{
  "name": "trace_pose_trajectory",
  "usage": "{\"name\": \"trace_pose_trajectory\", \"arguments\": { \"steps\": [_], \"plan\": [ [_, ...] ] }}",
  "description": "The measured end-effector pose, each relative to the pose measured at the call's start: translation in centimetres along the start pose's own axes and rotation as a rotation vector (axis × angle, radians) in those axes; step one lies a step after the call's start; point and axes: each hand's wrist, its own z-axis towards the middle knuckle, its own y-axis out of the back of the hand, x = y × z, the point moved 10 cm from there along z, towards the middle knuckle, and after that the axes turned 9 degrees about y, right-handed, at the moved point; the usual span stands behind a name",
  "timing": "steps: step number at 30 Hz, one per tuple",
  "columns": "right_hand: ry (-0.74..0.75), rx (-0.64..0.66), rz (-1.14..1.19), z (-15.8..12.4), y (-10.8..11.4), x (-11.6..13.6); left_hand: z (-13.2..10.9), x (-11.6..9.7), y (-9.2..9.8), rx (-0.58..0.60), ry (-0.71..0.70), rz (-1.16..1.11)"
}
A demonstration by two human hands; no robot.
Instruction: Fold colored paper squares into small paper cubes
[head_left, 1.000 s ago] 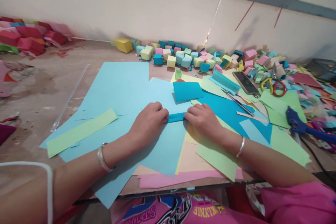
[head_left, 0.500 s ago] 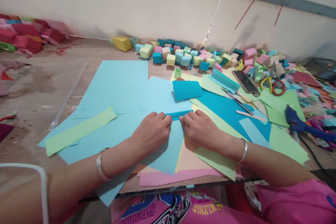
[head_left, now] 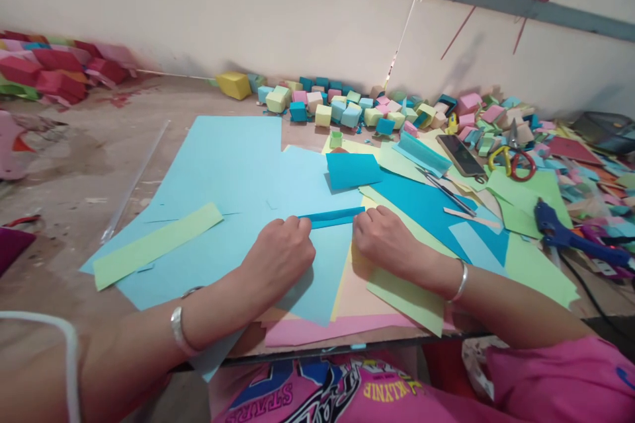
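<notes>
A narrow folded strip of blue paper (head_left: 333, 217) stretches between my two hands, over light blue sheets (head_left: 233, 165). My left hand (head_left: 284, 248) is closed at the strip's left end, its fingertips hidden under the knuckles. At the other end, my right hand (head_left: 380, 236) has curled fingers pinching the strip's right tip. Just beyond the strip lies a folded blue paper piece (head_left: 353, 170). A light green paper strip (head_left: 159, 244) rests left of my left hand, and a larger blue sheet (head_left: 421, 205) spreads beyond my right hand.
Many small paper cubes (head_left: 322, 114) line the wall. To the right are a phone (head_left: 461, 155), tweezers (head_left: 449, 193), scissors (head_left: 512, 162) and a blue glue gun (head_left: 570, 234) with a cable. A clear stick (head_left: 136, 178) lies left. Red paper boxes (head_left: 59, 82) are piled at the far left.
My left hand has slid left along the blue strip, and my right hand slightly right. More of the folded strip now shows between them.
</notes>
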Motion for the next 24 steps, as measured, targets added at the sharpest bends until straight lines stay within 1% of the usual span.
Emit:
{"name": "trace_pose_trajectory", "arguments": {
  "steps": [3,6,10,12,15,19,24],
  "plan": [
    [0.033,-0.059,0.001,0.3,0.4,-0.5,0.6,0.8,0.2,-0.066,0.040,-0.033],
    [0.061,-0.066,0.006,0.5,0.2,-0.8,1.3,1.7,0.2,-0.124,0.074,-0.069],
    [0.035,-0.067,0.015,0.6,-0.5,-1.7,2.0,1.7,0.3,-0.186,0.011,-0.100],
    [-0.011,-0.104,0.026,0.6,-0.6,-2.4,2.1,1.7,0.1,-0.194,-0.018,-0.126],
    [-0.065,-0.147,0.073,0.7,-0.6,-3.3,2.4,2.1,0.0,-0.209,-0.006,-0.181],
    [-0.130,-0.112,0.149,0.9,-1.3,-4.3,2.7,3.2,0.1,-0.235,0.036,-0.301],
    [-0.178,-0.135,0.301,0.7,-1.9,-5.3,3.1,4.6,-0.4,-0.195,0.095,-0.518]
  ]
}}
